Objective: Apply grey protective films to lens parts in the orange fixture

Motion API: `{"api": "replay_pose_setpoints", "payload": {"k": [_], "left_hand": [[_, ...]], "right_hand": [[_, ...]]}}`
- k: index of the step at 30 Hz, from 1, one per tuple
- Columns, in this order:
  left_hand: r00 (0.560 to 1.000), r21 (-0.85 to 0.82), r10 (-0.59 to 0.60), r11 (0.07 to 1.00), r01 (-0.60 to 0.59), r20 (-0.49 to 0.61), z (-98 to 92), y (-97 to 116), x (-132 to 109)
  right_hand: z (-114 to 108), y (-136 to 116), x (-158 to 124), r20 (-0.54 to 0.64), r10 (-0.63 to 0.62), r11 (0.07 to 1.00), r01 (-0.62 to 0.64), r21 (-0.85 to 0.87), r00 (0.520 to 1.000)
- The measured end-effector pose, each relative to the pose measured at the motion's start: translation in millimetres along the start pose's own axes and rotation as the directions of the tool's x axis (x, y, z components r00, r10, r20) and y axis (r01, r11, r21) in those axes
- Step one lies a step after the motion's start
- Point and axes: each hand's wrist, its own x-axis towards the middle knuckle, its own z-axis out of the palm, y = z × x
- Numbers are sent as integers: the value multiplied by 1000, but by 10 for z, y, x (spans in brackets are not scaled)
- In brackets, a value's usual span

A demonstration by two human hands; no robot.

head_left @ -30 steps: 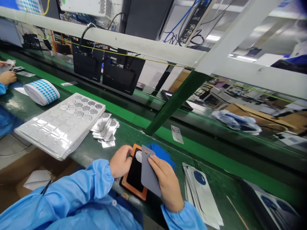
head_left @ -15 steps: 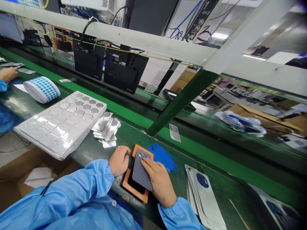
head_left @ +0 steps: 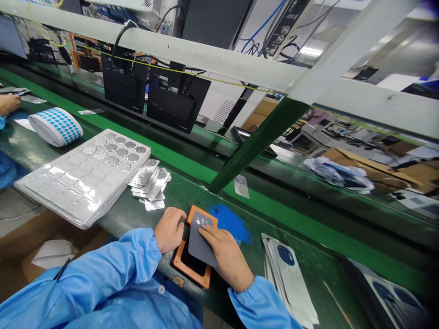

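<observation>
A dark grey phone back cover (head_left: 202, 246) with camera holes lies tilted over an orange frame fixture (head_left: 192, 269). My right hand (head_left: 229, 260) grips the cover from its right side, fingers flat across its top and the thumb hidden. Beneath the cover, a black surface shows inside the frame. My left hand (head_left: 169, 230) is closed at the frame's left edge, its fingers curled and the index fingertip beside the orange rim. Whether it pinches anything there is hidden.
A clear plastic tray (head_left: 68, 183) with round silver discs lies left, near silver sheets (head_left: 151, 185) and a blue-dotted label roll (head_left: 56, 125). Flat pale sheets with dark ovals (head_left: 288, 278) lie right. A green post (head_left: 260, 141) rises behind. A co-worker's hand (head_left: 9, 104) is far left.
The whole view has shifted slightly. The grey cover sits a little differently over the frame, its camera holes now looking lighter. Both hands keep nearly the same places.
</observation>
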Motion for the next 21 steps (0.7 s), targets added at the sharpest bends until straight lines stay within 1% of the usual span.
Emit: {"api": "replay_pose_setpoints", "payload": {"k": [2, 4, 5, 7, 8, 9, 10, 11, 12, 13, 14, 15, 16, 18, 19, 21], "left_hand": [[996, 10, 72, 997, -73, 47, -3, 59, 65], [984, 23, 119, 992, -123, 135, 10, 118, 144], [974, 30, 130, 990, -138, 186, 21, 143, 177], [953, 49, 138, 987, -156, 271, 49, 176, 216], [945, 59, 139, 985, -163, 296, 63, 184, 220], [941, 73, 136, 983, -167, 310, 75, 186, 216], [940, 92, 129, 982, -166, 315, 85, 185, 206], [943, 114, 116, 981, -158, 311, 92, 180, 193], [948, 136, 100, 980, -146, 302, 97, 174, 178], [954, 153, 81, 980, -129, 288, 99, 166, 162], [960, 166, 63, 980, -111, 272, 99, 160, 145], [965, 173, 48, 980, -95, 258, 97, 155, 126], [968, 179, 37, 980, -83, 247, 92, 154, 104], [971, 202, 31, 976, -80, 236, 83, 164, 48], [971, 219, 35, 972, -88, 235, 81, 174, 17], [970, 258, 49, 960, -111, 237, 85, 198, -46]], "right_hand": [[19, -17, -28, -11, 1, 1000, -1, 20, 1000], [-31, -22, -69, 6, 13, 999, -13, 41, 1000], [-90, -13, -83, 39, 21, 998, -23, 54, 999], [-253, 36, -64, 151, 1, 993, -19, 114, 989], [-337, 72, -19, 218, -32, 987, -4, 163, 975], [-405, 110, 54, 253, -52, 979, -1, 202, 966], [-446, 145, 157, 245, -38, 975, -17, 220, 969], [-451, 173, 285, 204, 5, 975, -50, 217, 979], [-415, 190, 429, 114, 92, 977, -112, 184, 989], [-341, 195, 579, 22, 175, 973, -176, 146, 984], [-237, 188, 722, -48, 227, 968, -220, 118, 973], [-114, 170, 847, -91, 249, 966, -241, 98, 964], [14, 144, 946, -107, 249, 967, -241, 85, 962], [235, 90, 1056, -126, 236, 971, -228, 74, 964], [312, 71, 1076, -135, 228, 973, -220, 70, 964], [383, 58, 1084, -176, 209, 978, -206, 33, 962]]}}
